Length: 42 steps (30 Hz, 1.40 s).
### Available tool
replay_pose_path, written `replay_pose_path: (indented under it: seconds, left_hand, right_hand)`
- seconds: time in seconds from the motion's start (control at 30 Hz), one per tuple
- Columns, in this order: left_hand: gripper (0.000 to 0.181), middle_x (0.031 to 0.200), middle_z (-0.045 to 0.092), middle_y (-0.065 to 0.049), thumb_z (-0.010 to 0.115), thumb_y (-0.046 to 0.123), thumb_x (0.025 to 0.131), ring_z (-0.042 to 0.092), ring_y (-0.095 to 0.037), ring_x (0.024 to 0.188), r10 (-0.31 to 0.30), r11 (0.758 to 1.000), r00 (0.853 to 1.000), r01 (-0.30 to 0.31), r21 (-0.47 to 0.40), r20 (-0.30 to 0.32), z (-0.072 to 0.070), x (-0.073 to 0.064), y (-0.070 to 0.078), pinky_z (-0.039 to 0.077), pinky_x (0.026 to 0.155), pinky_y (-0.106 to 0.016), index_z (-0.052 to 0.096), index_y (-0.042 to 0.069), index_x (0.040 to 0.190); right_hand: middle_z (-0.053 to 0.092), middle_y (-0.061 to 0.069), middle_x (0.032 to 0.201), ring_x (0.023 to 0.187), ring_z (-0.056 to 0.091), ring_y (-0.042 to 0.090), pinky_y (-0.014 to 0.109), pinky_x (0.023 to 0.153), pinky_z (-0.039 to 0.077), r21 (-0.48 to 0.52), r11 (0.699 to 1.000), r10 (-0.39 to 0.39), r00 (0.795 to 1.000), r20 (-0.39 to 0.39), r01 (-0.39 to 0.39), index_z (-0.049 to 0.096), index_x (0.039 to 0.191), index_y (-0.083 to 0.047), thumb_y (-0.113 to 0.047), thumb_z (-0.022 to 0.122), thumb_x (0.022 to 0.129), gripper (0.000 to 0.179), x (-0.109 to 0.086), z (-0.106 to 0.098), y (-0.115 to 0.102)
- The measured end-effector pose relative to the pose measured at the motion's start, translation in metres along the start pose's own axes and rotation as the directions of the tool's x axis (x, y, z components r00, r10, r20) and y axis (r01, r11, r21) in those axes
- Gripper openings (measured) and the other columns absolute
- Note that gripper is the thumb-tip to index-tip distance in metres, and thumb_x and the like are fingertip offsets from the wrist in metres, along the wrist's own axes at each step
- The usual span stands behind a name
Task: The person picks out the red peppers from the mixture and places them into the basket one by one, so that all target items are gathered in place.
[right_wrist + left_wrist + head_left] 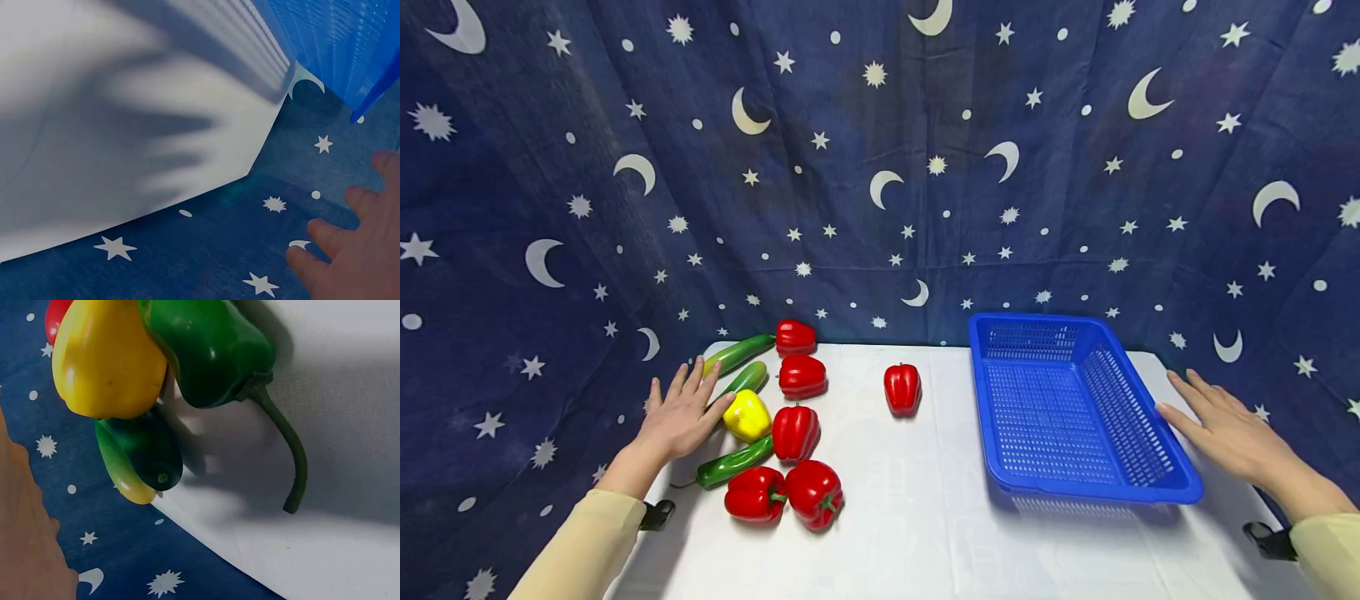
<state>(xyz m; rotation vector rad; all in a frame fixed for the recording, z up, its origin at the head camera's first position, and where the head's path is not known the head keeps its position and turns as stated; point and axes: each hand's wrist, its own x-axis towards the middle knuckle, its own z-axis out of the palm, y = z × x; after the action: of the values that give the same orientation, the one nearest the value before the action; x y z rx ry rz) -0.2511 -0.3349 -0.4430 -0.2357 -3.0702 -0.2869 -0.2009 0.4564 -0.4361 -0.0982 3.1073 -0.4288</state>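
My left hand (681,417), fingers spread, hovers at the table's left edge beside a yellow bell pepper (748,416) and two cucumber-like green vegetables, the farther one (741,353) and the nearer one (749,378). A long green pepper (735,463) lies just in front of the yellow one; its curved stem shows in the left wrist view. Several red bell peppers (796,432) lie to the right of these. Past the right wall of a blue plastic basket (985,417), my right hand (1228,429) is held out with straight fingers and nothing in it.
One red bell pepper (902,389) lies apart, between the group and the basket. A white cloth (910,517) covers the table. Dark blue curtain (850,208) with moons and stars hangs behind and at both sides, close to the table edges.
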Motion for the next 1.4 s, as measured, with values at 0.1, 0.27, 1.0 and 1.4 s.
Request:
replay_pose_path:
  seconds: [0.1, 0.27, 1.0, 1.4]
  left_hand:
    - [0.084, 0.168, 0.003, -0.025, 0.029, 0.065, 0.105, -0.002, -0.049, 0.152, 0.005, 1.0, 1.0, -0.005, -0.002, -0.003, 0.0, 0.0, 0.001, -0.013, 0.112, -0.073, 0.017, 0.007, 0.164]
    - [0.084, 0.168, 0.004, -0.025, 0.029, 0.066, 0.104, -0.002, -0.05, 0.152, 0.013, 1.0, 1.0, -0.013, -0.013, 0.0, 0.001, 0.001, 0.005, -0.014, 0.112, -0.073, 0.018, 0.007, 0.164]
    - [0.079, 0.166, 0.013, -0.027, 0.035, 0.061, 0.105, 0.004, -0.05, 0.152, 0.093, 0.99, 0.992, -0.102, -0.093, -0.088, -0.002, 0.001, 0.027, -0.009, 0.113, -0.074, 0.023, 0.01, 0.163]
    - [0.077, 0.168, 0.011, -0.022, 0.036, 0.06, 0.105, 0.005, -0.048, 0.153, 0.131, 0.983, 0.99, -0.137, -0.121, -0.058, -0.002, 0.002, 0.044, -0.008, 0.115, -0.072, 0.023, 0.012, 0.164]
  right_hand:
    - [-0.007, 0.033, 0.163, 0.142, 0.002, 0.066, 0.086, 0.099, 0.007, 0.036, 0.999, -0.007, 1.0, 0.018, 0.006, 0.002, 0.164, -0.008, -0.057, 0.037, 0.107, 0.083, 0.002, 0.0, -0.003]
    - [-0.011, 0.03, 0.165, 0.142, 0.0, 0.066, 0.088, 0.097, 0.009, 0.132, 0.991, -0.03, 0.999, 0.034, 0.026, 0.0, 0.164, -0.011, -0.055, 0.038, 0.107, 0.081, 0.005, 0.002, -0.007]
    - [-0.013, 0.026, 0.166, 0.142, 0.001, 0.066, 0.089, 0.095, 0.01, 0.273, 0.961, -0.052, 0.998, 0.039, 0.039, -0.002, 0.165, -0.015, -0.048, 0.041, 0.108, 0.078, 0.004, 0.0, -0.021]
    - [-0.004, 0.03, 0.166, 0.133, 0.023, 0.07, 0.086, 0.094, 0.023, 0.39, 0.918, -0.095, 0.995, 0.027, 0.077, -0.001, 0.165, -0.014, -0.035, 0.045, 0.11, 0.075, 0.003, -0.001, -0.023]
